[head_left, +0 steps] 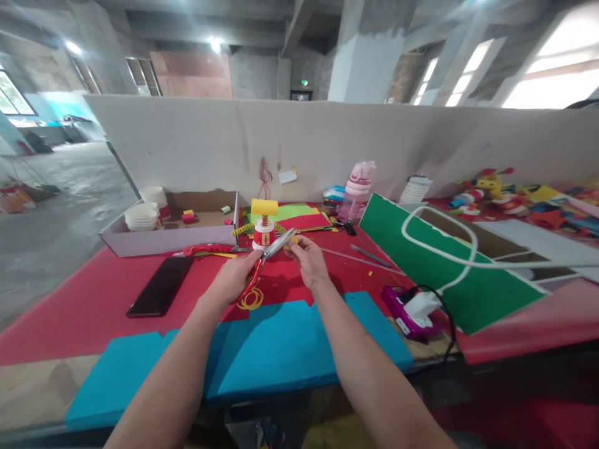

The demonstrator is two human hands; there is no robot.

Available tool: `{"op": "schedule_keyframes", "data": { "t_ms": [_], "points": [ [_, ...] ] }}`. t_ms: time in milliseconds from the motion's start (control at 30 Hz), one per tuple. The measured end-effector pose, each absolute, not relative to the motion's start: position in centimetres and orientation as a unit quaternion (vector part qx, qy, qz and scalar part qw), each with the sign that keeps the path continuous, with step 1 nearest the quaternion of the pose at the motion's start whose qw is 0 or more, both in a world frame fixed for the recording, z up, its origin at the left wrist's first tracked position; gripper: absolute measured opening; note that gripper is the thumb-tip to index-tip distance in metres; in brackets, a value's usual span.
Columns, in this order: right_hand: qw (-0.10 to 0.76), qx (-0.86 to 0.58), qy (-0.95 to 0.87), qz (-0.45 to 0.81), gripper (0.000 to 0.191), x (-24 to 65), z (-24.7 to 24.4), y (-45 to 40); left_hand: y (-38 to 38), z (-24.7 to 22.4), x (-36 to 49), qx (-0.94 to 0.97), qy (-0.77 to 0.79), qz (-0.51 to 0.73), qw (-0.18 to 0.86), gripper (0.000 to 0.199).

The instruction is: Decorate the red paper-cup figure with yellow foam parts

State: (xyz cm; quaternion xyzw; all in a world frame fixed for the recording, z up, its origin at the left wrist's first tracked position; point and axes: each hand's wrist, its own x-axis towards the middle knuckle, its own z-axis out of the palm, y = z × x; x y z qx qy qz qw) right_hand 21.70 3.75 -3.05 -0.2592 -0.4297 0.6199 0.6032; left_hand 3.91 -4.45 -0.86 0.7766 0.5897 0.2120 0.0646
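My left hand (238, 274) grips a pair of scissors (257, 272) by the red handles, with the blades pointing up and to the right. Between the fingers of my right hand (306, 259) is a small piece of yellow paper (292, 241), close to the blade tips. Just behind the scissors stands a paper-cup figure (264, 231) with a red-and-white body, a yellow roll on top and folded yellow-green arms at its sides. Curled yellow paper strips (253, 299) lie below the scissors on the red table cover.
A black phone (160, 287) lies at left, before an open box (173, 240) with white cups (143, 217). Blue sheets (281, 343) cover the front edge. At right are a purple power strip (412, 315), white cable (472, 249), green board (440, 268) and pink bottle (357, 193).
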Motion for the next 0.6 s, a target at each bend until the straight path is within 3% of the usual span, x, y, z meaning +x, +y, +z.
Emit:
{"op": "schedule_keyframes", "data": {
  "t_ms": [600],
  "points": [
    [0.569, -0.288, -0.512, 0.576, 0.025, 22.3, -3.3, 4.1, -4.1, -0.4, 2.1, 0.793, 0.561, 0.229, 0.068, 0.038]
  ]
}}
